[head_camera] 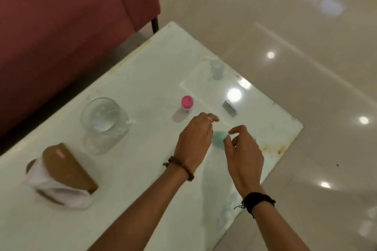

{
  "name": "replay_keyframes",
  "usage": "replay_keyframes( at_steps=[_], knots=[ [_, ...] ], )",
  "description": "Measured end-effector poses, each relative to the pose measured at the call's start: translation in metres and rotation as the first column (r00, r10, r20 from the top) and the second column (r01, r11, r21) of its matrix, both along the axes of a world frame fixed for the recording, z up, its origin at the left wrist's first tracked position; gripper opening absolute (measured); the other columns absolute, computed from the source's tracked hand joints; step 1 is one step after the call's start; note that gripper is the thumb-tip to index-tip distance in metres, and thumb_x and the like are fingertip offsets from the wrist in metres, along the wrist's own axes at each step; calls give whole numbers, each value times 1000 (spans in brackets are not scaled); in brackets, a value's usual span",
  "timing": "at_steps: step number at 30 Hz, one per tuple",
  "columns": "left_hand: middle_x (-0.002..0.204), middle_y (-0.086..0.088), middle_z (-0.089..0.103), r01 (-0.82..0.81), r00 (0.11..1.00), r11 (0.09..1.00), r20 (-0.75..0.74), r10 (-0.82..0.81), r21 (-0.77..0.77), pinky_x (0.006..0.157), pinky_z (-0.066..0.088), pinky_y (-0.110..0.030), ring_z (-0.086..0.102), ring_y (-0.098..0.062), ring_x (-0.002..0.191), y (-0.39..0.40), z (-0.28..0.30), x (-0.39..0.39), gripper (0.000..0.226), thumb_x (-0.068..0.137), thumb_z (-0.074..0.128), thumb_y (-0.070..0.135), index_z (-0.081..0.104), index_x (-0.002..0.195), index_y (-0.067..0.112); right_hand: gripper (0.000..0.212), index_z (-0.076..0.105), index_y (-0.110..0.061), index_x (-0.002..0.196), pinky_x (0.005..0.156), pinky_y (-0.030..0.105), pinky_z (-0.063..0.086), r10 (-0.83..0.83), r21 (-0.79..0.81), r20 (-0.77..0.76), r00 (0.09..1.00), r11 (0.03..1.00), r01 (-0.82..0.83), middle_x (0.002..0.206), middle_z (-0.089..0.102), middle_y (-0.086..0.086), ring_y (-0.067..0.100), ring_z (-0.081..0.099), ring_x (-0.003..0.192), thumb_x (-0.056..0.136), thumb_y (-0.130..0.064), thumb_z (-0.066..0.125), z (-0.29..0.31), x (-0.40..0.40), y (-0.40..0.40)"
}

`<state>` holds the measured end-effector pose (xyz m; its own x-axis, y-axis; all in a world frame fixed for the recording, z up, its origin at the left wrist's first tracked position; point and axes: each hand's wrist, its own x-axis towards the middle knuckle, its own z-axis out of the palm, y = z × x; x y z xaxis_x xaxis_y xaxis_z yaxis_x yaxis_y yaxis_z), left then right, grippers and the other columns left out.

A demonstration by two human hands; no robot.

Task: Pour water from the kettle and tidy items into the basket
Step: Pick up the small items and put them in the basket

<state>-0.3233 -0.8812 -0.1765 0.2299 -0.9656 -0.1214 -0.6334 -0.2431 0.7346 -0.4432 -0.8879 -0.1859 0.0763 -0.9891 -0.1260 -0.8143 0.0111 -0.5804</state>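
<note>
Progress, judged from the layout: the glass jug [105, 122] near the table's [142, 71] left edge already holds clear water, so the pouring part looks done or nearly so. No kettle and no basket in view, so tidying seems hardly begun; small items are all loose on the table.

Left hand [193, 138] hovers w/ fingers loosely curled, thumb and ringed finger close together, pinching nothing visible. Right hand [242, 149] is also loosely curled, thumb and forefinger apart, just beside the green-capped item [219, 137], which sits between the two hands toward the table's right edge. Contact w/ it: can't tell.

Pink-capped bottle [187, 104] stands upright near the table's middle, beyond the left hand. A small grey labelled packet [230, 108] lies flat toward the far right edge.

Materials: table is glossy white, stone-like, w/ rusty stains along the right edge and lamp glare. Jug is clear, cylindrical. A brown wedge-shaped thing wrapped in white cloth [63, 177] lies at the near left; what it is, unclear. Caps look smooth, rounded plastic.
</note>
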Motion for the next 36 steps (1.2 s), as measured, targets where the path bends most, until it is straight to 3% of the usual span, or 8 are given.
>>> replay_keyframes(
  at_steps=[3, 7, 12, 17, 20, 24, 29, 36],
  knots=[
    [135, -4, 51, 217, 964, 976, 165, -211, -22, 99, 40, -24, 45, -15, 125, -47, -14, -14, 45, 87, 39, -6, 51, 126, 14, 16, 48, -16, 106, 45, 23, 37, -98, -25, -63, 993, 995, 97, 95, 47, -1, 12, 49, 56, 90, -18, 51, -13, -20, -16],
    [150, -7, 33, 344, 878, 930, 307, -367, 131, 108, 30, -34, 30, -23, 137, -85, -38, -28, 49, 90, 39, -3, 40, 136, 15, 29, 43, -16, 117, 41, 24, 34, -159, 28, -104, 982, 986, 163, 102, 35, 2, 19, 51, 58, 89, -14, 48, -26, -38, -24],
    [120, -10, 51, 372, 749, 910, 521, -410, 181, 70, 35, -30, 50, -26, 104, -100, -53, -38, 34, 92, 42, 2, 47, 123, 12, 22, 46, -13, 114, 42, 26, 29, -111, 114, -136, 984, 985, 126, 94, 36, 1, 21, 47, 57, 93, -11, 42, -37, -47, -29],
    [111, -9, 57, 135, 973, 991, 190, -134, 6, 80, 46, -27, 55, -23, 99, -74, -33, -30, 27, 94, 43, 8, 53, 118, 12, 16, 52, -11, 107, 42, 24, 32, -67, -49, -66, 996, 997, 64, 103, 49, 6, 19, 49, 53, 95, -15, 43, -22, -30, -18],
    [106, 0, 62, -139, 984, 990, -116, 133, -38, 77, 41, -1, 57, -6, 85, -24, -3, -18, 21, 91, 54, 17, 61, 111, 16, 14, 54, -21, 106, 50, 11, 38, -60, -59, 106, 993, 996, 67, 101, 48, -5, 2, 52, 61, 96, -24, 44, -4, 1, 6],
    [96, 9, 60, -437, 859, 899, -307, 411, -18, 64, 44, 1, 60, 1, 78, 59, 31, 15, 19, 85, 62, 19, 63, 102, 27, 10, 56, -29, 101, 64, 6, 38, -27, 70, 386, 922, 998, 0, 97, 57, -6, 5, 58, 71, 93, -30, 49, 19, 51, 57],
    [93, 15, 61, -689, 668, 725, -375, 643, 15, 61, 42, -1, 58, 8, 80, 185, 59, 75, 33, 81, 66, 12, 57, 89, 43, 6, 58, -29, 96, 56, 7, 37, 81, 148, 533, 843, 971, -187, 85, 63, 1, 0, 54, 53, 92, -28, 54, 39, 120, 151],
    [94, 11, 65, -915, 348, 399, -391, 852, 55, 60, 47, -5, 66, -14, 79, 414, 81, 152, 24, 82, 65, 22, 58, 98, 39, 4, 60, -29, 91, 50, 13, 38, 295, 193, 627, 721, 839, -510, 86, 65, -12, 7, 45, 47, 89, -26, 58, 65, 229, 360]
  ],
)
